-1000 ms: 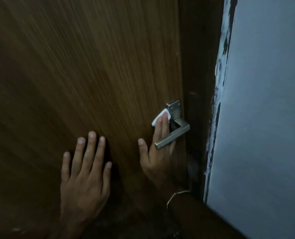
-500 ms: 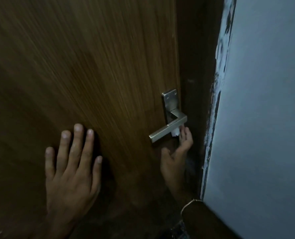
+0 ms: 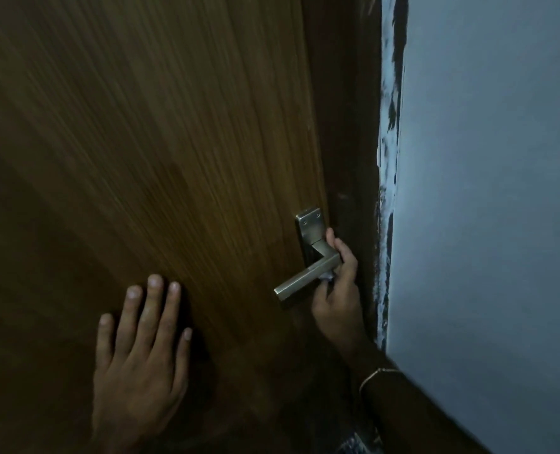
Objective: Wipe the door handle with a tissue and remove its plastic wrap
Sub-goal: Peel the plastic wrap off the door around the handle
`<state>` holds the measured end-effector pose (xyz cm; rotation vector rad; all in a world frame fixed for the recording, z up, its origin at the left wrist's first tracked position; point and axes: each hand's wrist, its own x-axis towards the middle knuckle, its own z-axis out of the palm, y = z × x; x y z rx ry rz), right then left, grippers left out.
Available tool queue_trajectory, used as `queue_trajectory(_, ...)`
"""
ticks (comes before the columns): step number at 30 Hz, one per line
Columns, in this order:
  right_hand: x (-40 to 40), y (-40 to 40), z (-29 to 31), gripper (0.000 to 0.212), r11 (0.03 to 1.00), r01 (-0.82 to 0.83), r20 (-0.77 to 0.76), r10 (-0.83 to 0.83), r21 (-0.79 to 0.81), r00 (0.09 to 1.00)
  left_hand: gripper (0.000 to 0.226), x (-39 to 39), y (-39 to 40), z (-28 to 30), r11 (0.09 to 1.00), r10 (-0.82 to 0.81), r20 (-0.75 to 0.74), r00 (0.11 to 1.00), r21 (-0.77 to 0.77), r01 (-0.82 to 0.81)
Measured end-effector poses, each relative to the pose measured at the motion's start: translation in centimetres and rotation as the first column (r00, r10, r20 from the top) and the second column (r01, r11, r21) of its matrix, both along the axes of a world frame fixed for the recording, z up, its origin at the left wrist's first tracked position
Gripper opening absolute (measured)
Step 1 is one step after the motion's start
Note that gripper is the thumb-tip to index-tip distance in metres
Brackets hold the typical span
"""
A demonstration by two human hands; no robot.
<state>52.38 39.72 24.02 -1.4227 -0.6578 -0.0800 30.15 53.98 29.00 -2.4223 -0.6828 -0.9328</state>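
A brushed-metal lever door handle (image 3: 306, 278) on a rectangular backplate (image 3: 309, 229) sits near the right edge of a brown wooden door (image 3: 173, 142). My right hand (image 3: 339, 290) reaches up from below and curls around the handle's right end by the pivot. A small scrap of white tissue (image 3: 327, 276) shows between its fingers, pressed under the lever. My left hand (image 3: 141, 348) lies flat against the door, fingers spread, to the left of and below the handle. I see no plastic wrap.
A dark door frame (image 3: 350, 126) runs down just right of the handle. Beyond it stands a pale grey-blue wall (image 3: 488, 191) with a rough painted edge (image 3: 388, 142). A thin bracelet (image 3: 375, 373) circles my right wrist.
My right hand moved with the tissue from the left of the backplate, under the lever, to its right end, fingers now curled up beside the pivot. My left hand stayed flat on the door.
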Motion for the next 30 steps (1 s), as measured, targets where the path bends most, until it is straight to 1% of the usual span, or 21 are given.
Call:
queue_trajectory(3, 0.6, 0.8, -1.4, 0.075, 0.997, 0.078, 0.102, -0.079, 0.015, 0.992, 0.066, 0.1, 0.3, -0.1, 1.000, -0.008, -0.011, 1.000, 0.005, 0.008)
queue_trajectory(5, 0.9, 1.6, -1.9, 0.072, 0.988, 0.148, 0.131, -0.153, 0.051, 0.980, 0.067, 0.2, 0.4, -0.3, 1.000, -0.014, -0.006, 1.000, 0.011, 0.014)
queue_trajectory(7, 0.7, 2.3, -2.6, 0.065, 0.956, 0.279, 0.158, -0.291, 0.090, 0.944, 0.067, 0.3, 0.4, -0.5, 1.000, -0.013, 0.007, 1.000, 0.024, 0.013)
queue_trajectory(9, 0.3, 2.6, -3.2, 0.055, 0.914, 0.399, 0.156, -0.405, 0.069, 0.901, 0.067, 0.4, 0.4, -0.4, 1.000, -0.012, 0.008, 1.000, 0.015, 0.011)
queue_trajectory(10, -0.1, 2.7, -3.3, 0.049, 0.901, 0.432, 0.133, -0.434, 0.043, 0.891, 0.067, 0.3, 0.4, -0.4, 1.000, -0.011, 0.004, 1.000, 0.011, 0.011)
queue_trajectory(12, -0.8, 2.7, -2.9, 0.037, 0.888, 0.459, 0.038, -0.460, 0.015, 0.887, 0.067, 0.2, 0.4, -0.4, 1.000, -0.014, 0.000, 1.000, 0.009, 0.014)
queue_trajectory(13, -1.2, 2.9, -2.4, 0.033, 0.884, 0.466, -0.039, -0.465, 0.037, 0.885, 0.067, 0.2, 0.4, -0.4, 1.000, -0.015, 0.001, 1.000, 0.019, 0.015)
queue_trajectory(15, -2.0, 3.4, -0.9, 0.031, 0.865, 0.488, -0.281, -0.442, 0.115, 0.852, 0.066, 0.2, 0.4, -0.4, 0.999, -0.009, 0.008, 1.000, 0.047, 0.009)
queue_trajectory(17, -2.4, 3.9, 0.5, 0.032, 0.833, 0.530, -0.539, -0.377, 0.158, 0.753, 0.064, 0.2, 0.4, -0.5, 0.999, -0.002, 0.012, 1.000, 0.053, 0.001)
queue_trajectory(19, -2.6, 4.3, 1.3, 0.027, 0.809, 0.566, -0.714, -0.299, 0.162, 0.633, 0.064, 0.2, 0.2, -0.4, 0.999, 0.000, 0.009, 1.000, 0.035, 0.000)
queue_trajectory(21, -2.6, 4.7, 1.6, 0.022, 0.792, 0.587, -0.839, -0.200, 0.166, 0.507, 0.063, 0.0, 0.1, -0.1, 1.000, -0.002, -0.003, 1.000, 0.007, 0.002)
queue_trajectory(22, -2.5, 4.8, 1.6, 0.019, 0.792, 0.587, -0.876, -0.155, 0.167, 0.457, 0.064, -0.2, 0.0, 0.2, 1.000, -0.002, -0.015, 1.000, -0.006, 0.002)
queue_trajectory(24, -2.4, 4.7, 1.7, 0.014, 0.812, 0.566, -0.904, -0.123, 0.145, 0.409, 0.063, -0.5, -0.1, 0.5, 1.000, -0.010, -0.044, 0.999, -0.018, 0.009)
queue_trajectory(26, -3.1, 4.6, 1.9, 0.015, 0.847, 0.524, -0.894, -0.163, 0.091, 0.418, 0.063, -0.7, -0.2, 0.9, 0.999, -0.014, -0.074, 0.997, -0.030, 0.011)
queue_trajectory(27, -3.9, 4.6, 2.0, 0.015, 0.872, 0.487, -0.873, -0.197, 0.052, 0.446, 0.063, -0.9, -0.2, 1.1, 0.999, -0.014, -0.086, 0.996, -0.042, 0.010)
queue_trajectory(30, -6.7, 4.4, 1.2, 0.015, 0.933, 0.354, -0.772, -0.270, -0.063, 0.576, 0.065, -1.2, -0.4, 1.5, 0.996, -0.022, -0.125, 0.992, -0.085, 0.011)
